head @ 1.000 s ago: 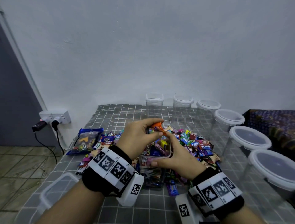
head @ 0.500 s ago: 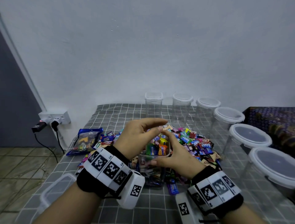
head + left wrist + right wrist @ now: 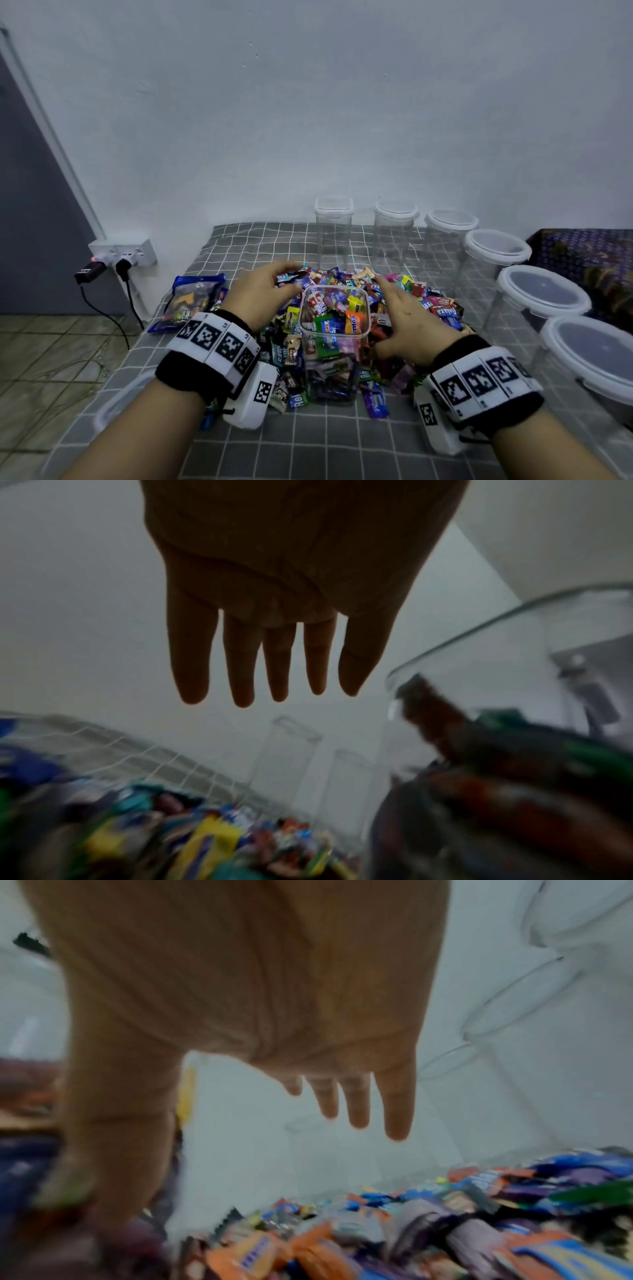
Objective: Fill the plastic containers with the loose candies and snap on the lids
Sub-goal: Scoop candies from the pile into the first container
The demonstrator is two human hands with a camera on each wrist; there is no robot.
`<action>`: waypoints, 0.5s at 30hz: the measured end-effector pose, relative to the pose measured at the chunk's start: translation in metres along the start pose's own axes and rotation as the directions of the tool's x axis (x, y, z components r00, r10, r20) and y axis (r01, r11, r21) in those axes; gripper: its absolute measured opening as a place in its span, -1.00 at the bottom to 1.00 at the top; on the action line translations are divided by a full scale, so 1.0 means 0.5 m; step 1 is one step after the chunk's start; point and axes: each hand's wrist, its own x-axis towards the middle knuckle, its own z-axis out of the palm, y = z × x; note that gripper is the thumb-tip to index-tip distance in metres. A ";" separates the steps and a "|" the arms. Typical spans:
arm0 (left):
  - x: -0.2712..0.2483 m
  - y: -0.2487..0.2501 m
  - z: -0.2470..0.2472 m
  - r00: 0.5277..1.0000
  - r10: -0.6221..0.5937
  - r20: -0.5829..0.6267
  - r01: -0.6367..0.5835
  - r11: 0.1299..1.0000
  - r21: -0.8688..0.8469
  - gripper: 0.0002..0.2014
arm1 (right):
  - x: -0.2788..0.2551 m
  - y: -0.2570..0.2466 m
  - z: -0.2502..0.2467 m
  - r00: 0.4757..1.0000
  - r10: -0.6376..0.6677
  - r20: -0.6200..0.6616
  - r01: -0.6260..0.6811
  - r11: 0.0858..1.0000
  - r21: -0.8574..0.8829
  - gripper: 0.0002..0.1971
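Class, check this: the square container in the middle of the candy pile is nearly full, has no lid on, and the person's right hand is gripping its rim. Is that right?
Not quite. The container is nearly full and has no lid, but the right hand is not gripping its rim: the head view shows it open beside the container, over the candy pile. The right wrist view also shows straight fingers holding nothing.

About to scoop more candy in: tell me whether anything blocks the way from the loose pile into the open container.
Nothing visible does. The container stands lidless in the candy pile, its mouth clear. The left hand and right hand hover open on either side of it, not over the opening. It is already nearly full, though.
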 end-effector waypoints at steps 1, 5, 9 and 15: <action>0.006 -0.012 0.005 1.000 -0.027 0.007 0.027 0.996 0.082 -0.63 | 0.009 0.007 0.000 0.999 0.019 -0.042 -0.021 0.999 -0.045 0.19; 0.040 -0.062 0.034 0.990 -0.109 0.095 0.072 0.942 0.326 -0.37 | 0.046 0.021 0.007 0.996 0.093 -0.009 -0.094 0.983 -0.158 0.24; 0.059 -0.093 0.060 0.923 -0.273 0.271 0.097 0.846 0.524 0.03 | 0.073 0.020 0.024 0.982 0.162 0.098 -0.136 0.965 -0.226 0.22; 0.054 -0.108 0.079 0.876 -0.302 0.375 0.035 0.817 0.575 -0.08 | 0.087 0.030 0.054 0.974 0.164 0.155 -0.115 0.952 -0.285 0.01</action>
